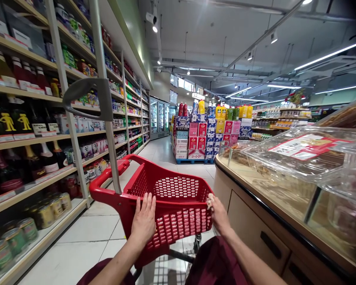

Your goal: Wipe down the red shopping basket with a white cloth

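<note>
A red plastic shopping cart (180,186) with perforated walls stands right in front of me, turned sideways, and its basket looks bare inside. My left hand (144,217) lies on the cart's near side, its fingers stretched out flat over the upper rim. At the cart's right corner, my right hand (218,213) is closed, with a small crumpled white tissue (210,201) showing at its fingertips against the rim. From the cart's handle end (103,183) rises a tall metal pole (111,152) carrying a grey loop grip (105,99), which neither hand touches.
Shelves (29,138) of bottles and cans line the left side. On the right, a food counter (243,178) with clear plastic packages (296,154) reaches close to my right arm. Stacked drink cartons (192,138) stand ahead on the white tiled floor (86,229).
</note>
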### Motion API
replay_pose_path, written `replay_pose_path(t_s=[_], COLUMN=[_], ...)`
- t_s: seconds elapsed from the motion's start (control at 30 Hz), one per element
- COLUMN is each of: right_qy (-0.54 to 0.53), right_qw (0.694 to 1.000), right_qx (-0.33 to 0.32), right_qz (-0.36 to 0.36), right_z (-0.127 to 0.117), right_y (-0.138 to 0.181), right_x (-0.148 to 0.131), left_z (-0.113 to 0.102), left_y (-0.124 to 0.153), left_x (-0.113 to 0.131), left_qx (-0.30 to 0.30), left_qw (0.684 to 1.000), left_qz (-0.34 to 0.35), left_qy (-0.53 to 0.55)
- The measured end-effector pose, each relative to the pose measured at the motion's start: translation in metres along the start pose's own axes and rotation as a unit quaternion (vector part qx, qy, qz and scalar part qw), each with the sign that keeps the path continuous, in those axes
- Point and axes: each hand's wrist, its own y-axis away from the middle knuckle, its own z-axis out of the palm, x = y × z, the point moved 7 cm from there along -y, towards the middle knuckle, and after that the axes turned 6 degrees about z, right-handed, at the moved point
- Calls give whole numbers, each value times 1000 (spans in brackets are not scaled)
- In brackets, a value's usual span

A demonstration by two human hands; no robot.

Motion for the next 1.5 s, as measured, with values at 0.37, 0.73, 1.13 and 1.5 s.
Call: replay_pose_path(t_s=[0.37,0.73,1.13,1.5], right_qy=[-57,-13,-75,-299], right_qw=[995,996,996,949], right_qx=[56,31,44,46], right_qz=[61,77,35,-90], right_z=[0,10,15,19], right_y=[12,10,10,-10], right_x=[1,-5,-56,-234], left_z=[0,-1,0,-42], left_y=[1,1,7,63], left_x=[2,12,24,-126], left_qx=[-1,-15,35,124], left_qw=[1000,1000,998,972], left_qz=[8,19,42,-191], left_qy=[6,4,19,55])
